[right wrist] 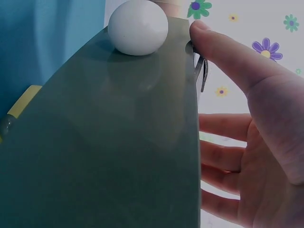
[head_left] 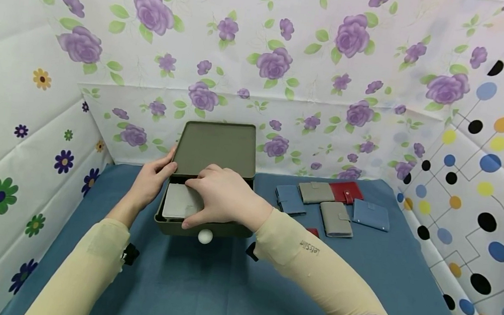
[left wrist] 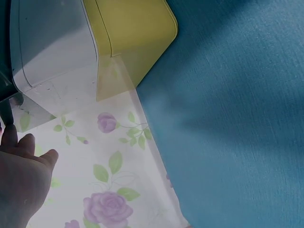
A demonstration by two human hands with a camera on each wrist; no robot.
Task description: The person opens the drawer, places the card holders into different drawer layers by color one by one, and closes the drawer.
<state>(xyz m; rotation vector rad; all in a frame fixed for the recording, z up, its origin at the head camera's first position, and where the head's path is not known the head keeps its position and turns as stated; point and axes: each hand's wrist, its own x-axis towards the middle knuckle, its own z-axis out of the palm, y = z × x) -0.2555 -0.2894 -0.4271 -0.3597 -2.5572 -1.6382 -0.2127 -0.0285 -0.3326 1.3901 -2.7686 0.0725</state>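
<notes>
An olive-green box (head_left: 227, 231) with a round white knob (head_left: 205, 236) on its front stands with its lid (head_left: 216, 149) raised. At the lid's left edge my left hand (head_left: 150, 181) grips it, thumb in front and fingertips behind. A whitish flat rectangular item (head_left: 179, 201) lies in the box's left part. My right hand (head_left: 226, 198) reaches over the box, its thumb at the front edge and fingers farther back beside the item. In the right wrist view the thumb (right wrist: 228, 54) is at the rim, fingers spread beyond the wall. I cannot tell whether the right hand holds the item.
To the right lie several wallets: a blue one (head_left: 290, 201), a grey one (head_left: 315, 193) beside a red one (head_left: 346, 191), another grey one (head_left: 336, 220) and a blue one (head_left: 370, 214). A blue cloth (head_left: 204, 293) covers the table. Flowered curtains (head_left: 273, 64) stand behind.
</notes>
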